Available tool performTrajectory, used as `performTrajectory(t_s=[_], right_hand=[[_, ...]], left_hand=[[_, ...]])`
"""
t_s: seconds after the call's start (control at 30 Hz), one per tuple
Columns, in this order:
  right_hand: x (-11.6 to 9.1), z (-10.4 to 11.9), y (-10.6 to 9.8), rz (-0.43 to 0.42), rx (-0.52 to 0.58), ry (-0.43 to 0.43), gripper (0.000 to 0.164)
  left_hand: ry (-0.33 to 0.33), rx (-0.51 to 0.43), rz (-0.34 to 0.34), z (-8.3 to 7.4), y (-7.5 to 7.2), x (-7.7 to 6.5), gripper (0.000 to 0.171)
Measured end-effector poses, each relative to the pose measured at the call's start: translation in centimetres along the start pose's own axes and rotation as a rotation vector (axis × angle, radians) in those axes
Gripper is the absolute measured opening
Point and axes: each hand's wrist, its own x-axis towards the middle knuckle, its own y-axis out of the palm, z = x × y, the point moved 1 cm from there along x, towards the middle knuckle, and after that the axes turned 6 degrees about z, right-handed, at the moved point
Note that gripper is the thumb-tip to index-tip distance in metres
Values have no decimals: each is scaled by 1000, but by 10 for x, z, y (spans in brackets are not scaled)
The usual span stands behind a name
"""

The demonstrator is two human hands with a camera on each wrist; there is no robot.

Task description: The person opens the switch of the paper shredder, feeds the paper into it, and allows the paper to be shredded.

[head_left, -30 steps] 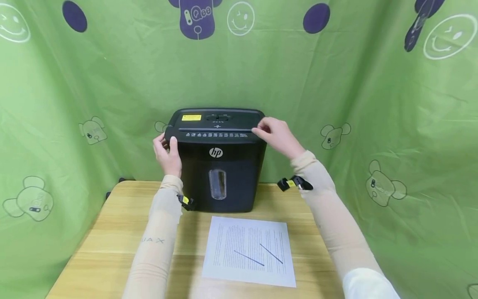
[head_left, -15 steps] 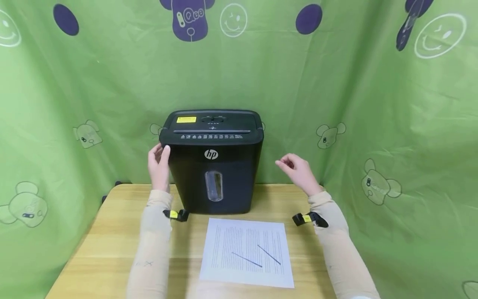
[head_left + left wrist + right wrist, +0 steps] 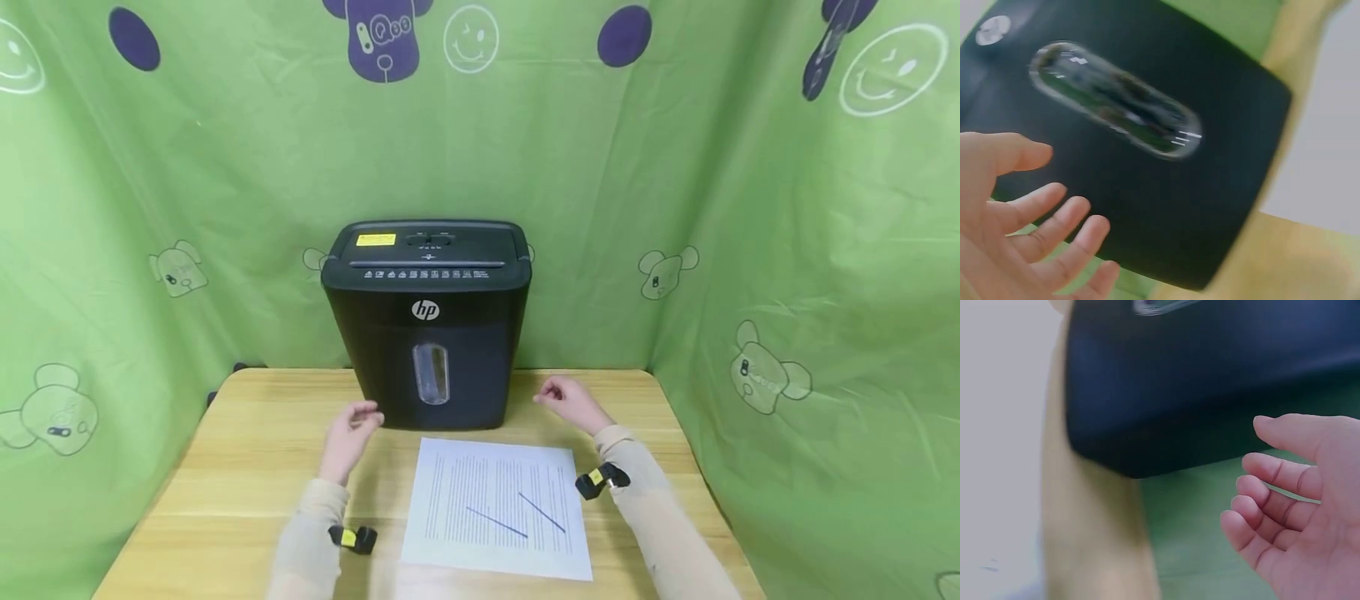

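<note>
A black HP paper shredder (image 3: 390,350) stands upright at the back of the table, its feed slot on top and a clear window (image 3: 1116,100) in its front. In front of it a printed sheet of paper (image 3: 495,500) with two dark slanted strokes lies flat. My left hand (image 3: 349,437) is in the air near the shredder's lower left corner, fingers loosely bent, holding nothing. On the other side, my right hand (image 3: 573,402) hangs by the lower right corner, also without anything in it; its fingers (image 3: 1250,531) curl loosely in the right wrist view.
The wooden table (image 3: 232,467) carries the shredder and the paper. A green curtain (image 3: 247,150) with cartoon prints closes in the back and both sides. A yellow label (image 3: 376,240) is stuck on the shredder's lid.
Both hands have left the shredder's top corners, the right one first. They have come down and toward the paper. Shredder and sheet stay in place.
</note>
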Motion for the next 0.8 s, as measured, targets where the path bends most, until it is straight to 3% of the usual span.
performTrajectory(t_s=[0.23, 0.47, 0.6, 0.8], right_hand=[[9, -19, 41, 99, -121, -32, 21], [15, -25, 85, 200, -204, 20, 39], [17, -22, 104, 243, -307, 40, 44], [18, -18, 119, 256, -373, 146, 50]], left_hand=[[-55, 79, 97, 46, 33, -34, 39], [-128, 203, 169, 86, 59, -61, 44], [-136, 230, 177, 97, 66, -67, 42], [-153, 213, 176, 98, 68, -69, 42]])
